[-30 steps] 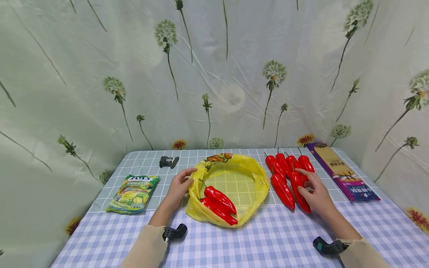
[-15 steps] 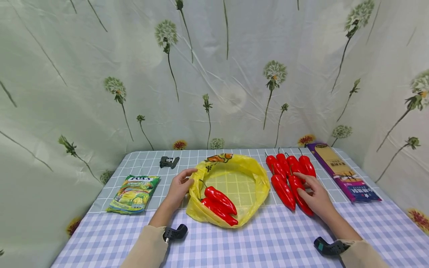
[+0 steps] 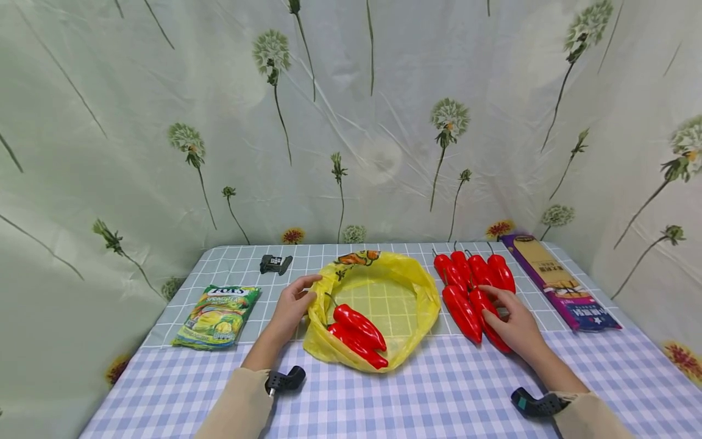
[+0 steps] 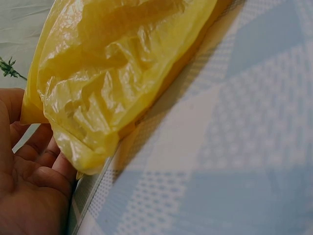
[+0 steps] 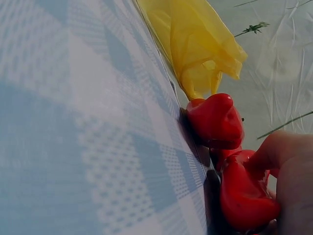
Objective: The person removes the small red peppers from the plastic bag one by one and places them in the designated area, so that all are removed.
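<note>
A yellow plastic bag (image 3: 425,292) lies open on the checked table, with two red peppers (image 3: 359,329) inside it. My left hand (image 3: 293,305) pinches the bag's left rim, thumb over the edge. The left wrist view shows the crumpled bag (image 4: 112,73) against my left hand (image 4: 29,186). Several red peppers (image 3: 466,274) lie in a cluster right of the bag. My right hand (image 3: 510,323) grips the nearest pepper (image 3: 481,302), which rests on the table. In the right wrist view my right hand (image 5: 288,171) wraps that pepper (image 5: 244,196), beside another pepper (image 5: 215,120) and the bag (image 5: 195,44).
A green candy packet (image 3: 218,308) lies at the left. A small black object (image 3: 276,264) sits near the back edge. A long purple box (image 3: 559,280) lies at the right. A flowered curtain hangs behind and beside the table (image 3: 428,390).
My right hand has slid slightly toward me along the pepper and curled its fingers closer round it. My left hand stays on the bag rim.
</note>
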Demonstrator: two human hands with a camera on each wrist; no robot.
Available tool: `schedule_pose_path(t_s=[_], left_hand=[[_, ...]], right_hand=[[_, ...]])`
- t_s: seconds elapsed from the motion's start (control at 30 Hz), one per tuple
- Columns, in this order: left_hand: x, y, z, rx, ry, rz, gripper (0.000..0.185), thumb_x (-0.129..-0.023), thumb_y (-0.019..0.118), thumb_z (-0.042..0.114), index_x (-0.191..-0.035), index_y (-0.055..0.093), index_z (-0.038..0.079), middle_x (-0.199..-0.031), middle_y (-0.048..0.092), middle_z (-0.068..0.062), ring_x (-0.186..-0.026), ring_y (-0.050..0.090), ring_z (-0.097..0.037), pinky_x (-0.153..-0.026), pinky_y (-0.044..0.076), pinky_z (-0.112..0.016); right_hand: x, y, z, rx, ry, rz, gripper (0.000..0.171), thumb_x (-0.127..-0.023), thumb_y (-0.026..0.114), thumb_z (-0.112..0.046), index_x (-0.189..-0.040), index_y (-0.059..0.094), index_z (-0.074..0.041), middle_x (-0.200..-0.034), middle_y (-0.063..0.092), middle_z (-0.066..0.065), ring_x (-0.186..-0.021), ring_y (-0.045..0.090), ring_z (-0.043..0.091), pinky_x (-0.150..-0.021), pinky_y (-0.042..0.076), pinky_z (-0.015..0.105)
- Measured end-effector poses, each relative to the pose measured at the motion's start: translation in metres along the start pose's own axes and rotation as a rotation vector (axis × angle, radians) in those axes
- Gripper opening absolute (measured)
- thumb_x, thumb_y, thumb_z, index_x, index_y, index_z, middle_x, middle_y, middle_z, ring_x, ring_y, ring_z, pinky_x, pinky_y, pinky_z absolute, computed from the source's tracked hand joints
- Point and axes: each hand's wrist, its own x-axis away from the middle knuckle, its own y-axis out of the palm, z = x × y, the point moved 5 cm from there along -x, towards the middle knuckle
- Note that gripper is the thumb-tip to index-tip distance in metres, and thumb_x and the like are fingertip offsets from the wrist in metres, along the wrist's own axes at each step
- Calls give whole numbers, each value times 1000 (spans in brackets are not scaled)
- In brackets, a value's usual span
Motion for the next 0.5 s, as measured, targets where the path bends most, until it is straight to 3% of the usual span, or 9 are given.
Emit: schedule_pose_path(t_s=[0.1, 0.4, 0.5], left_hand=[[1, 0, 0, -4, 0, 1, 42, -93, 52, 3, -134, 60, 12, -129, 51, -12, -99, 61, -15, -76, 57, -22], [0, 0, 0, -21, -1, -1, 42, -94, 52, 5, -134, 60, 14, -131, 52, -11, -102, 60, -17, -79, 57, -22], [1, 0, 0, -21, -5, -4, 42, -94, 52, 6, -135, 60, 14, -132, 52, -11, -103, 60, -18, -79, 57, -22]], right_hand=[[0, 1, 0, -6, 13, -4, 61, -87, 72, -15, -143, 49, -9, -125, 56, 19, -108, 56, 33, -81, 58, 40], [1, 1, -1, 5, -11, 9, 58, -87, 72, -16, -141, 51, -9, -123, 55, 18, -108, 56, 33, -81, 59, 39], [1, 1, -1, 8, -17, 21, 56, -88, 71, -16, -141, 51, -9, -123, 55, 17, -107, 56, 30, -80, 55, 25]])
